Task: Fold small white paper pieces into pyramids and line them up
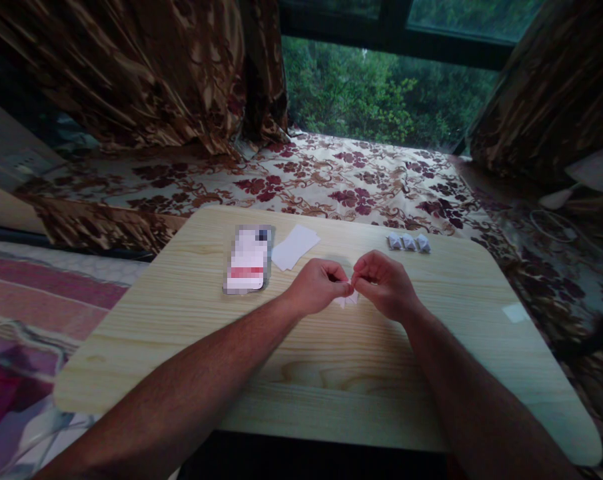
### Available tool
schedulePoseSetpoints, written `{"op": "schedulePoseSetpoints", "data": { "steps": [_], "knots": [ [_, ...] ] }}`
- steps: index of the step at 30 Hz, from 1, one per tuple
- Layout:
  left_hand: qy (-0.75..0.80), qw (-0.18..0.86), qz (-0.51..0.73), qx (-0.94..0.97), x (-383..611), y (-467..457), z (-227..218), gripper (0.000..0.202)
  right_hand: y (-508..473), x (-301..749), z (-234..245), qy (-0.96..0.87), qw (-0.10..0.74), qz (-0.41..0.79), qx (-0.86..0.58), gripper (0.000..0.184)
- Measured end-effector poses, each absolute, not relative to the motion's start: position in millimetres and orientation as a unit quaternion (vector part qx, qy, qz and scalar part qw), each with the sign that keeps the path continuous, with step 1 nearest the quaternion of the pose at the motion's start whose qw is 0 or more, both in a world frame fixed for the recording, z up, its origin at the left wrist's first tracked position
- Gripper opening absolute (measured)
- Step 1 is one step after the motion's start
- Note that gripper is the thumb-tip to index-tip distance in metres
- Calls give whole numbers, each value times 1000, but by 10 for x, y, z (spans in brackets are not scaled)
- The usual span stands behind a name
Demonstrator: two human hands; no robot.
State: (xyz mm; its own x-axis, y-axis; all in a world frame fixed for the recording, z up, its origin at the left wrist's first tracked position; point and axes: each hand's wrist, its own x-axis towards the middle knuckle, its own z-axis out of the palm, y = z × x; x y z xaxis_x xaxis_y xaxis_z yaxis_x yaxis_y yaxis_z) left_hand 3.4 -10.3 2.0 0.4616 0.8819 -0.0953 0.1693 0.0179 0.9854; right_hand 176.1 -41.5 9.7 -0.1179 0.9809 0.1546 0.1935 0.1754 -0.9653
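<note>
Both hands meet over the middle of a light wooden table (301, 363). My left hand (321, 285) pinches a small piece of folded white paper (350, 299) with thumb and forefinger. From the other side, my right hand (384, 283) is closed on the same paper, its fingertips almost touching those of the left. Part of the paper shows below the fingers, with creases and pointed corners; the rest is hidden. Several white paper sheets (295, 247) lie stacked just beyond my left hand. Three small folded paper shapes (408, 243) stand in a row past my right hand.
A phone (248, 260), blurred over, lies left of the sheets. A pale patch (516, 313) shows near the table's right edge. Behind the table is a ledge with floral cloth (351, 177), below a window and brown curtains (181, 73). Striped bedding (31, 293) lies at the left.
</note>
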Motion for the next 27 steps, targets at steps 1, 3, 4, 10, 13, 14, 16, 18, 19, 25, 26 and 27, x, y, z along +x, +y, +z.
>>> {"op": "schedulePoseSetpoints", "data": {
  "steps": [1,3,4,10,13,14,16,18,19,25,26,27],
  "knots": [
    [419,575,309,631,31,-101,25,17,-412,1764,92,-607,464,432,-480,17],
    [425,569,311,632,25,-96,37,20,-406,1771,88,-594,471,439,-481,15],
    [428,569,313,629,23,-94,44,21,-403,1776,90,-587,477,442,-482,14],
    [438,587,339,590,17,-88,88,28,-400,1793,125,-568,487,456,-483,15],
    [430,592,336,593,13,-89,94,29,-401,1790,125,-573,476,453,-490,15],
    [425,592,332,599,12,-90,95,29,-400,1790,121,-576,475,449,-491,15],
    [418,590,321,612,11,-96,99,30,-398,1791,110,-580,477,444,-489,15],
    [419,589,314,616,13,-104,106,31,-395,1794,98,-583,477,444,-486,16],
    [422,588,311,615,14,-108,110,31,-395,1796,93,-584,474,444,-486,16],
    [417,601,313,606,8,-90,74,29,-402,1792,82,-593,458,446,-489,15],
    [413,605,318,602,5,-81,59,28,-404,1790,82,-595,457,449,-486,15],
    [410,608,322,599,2,-72,45,27,-406,1788,81,-596,454,451,-484,16]
  ]
}}
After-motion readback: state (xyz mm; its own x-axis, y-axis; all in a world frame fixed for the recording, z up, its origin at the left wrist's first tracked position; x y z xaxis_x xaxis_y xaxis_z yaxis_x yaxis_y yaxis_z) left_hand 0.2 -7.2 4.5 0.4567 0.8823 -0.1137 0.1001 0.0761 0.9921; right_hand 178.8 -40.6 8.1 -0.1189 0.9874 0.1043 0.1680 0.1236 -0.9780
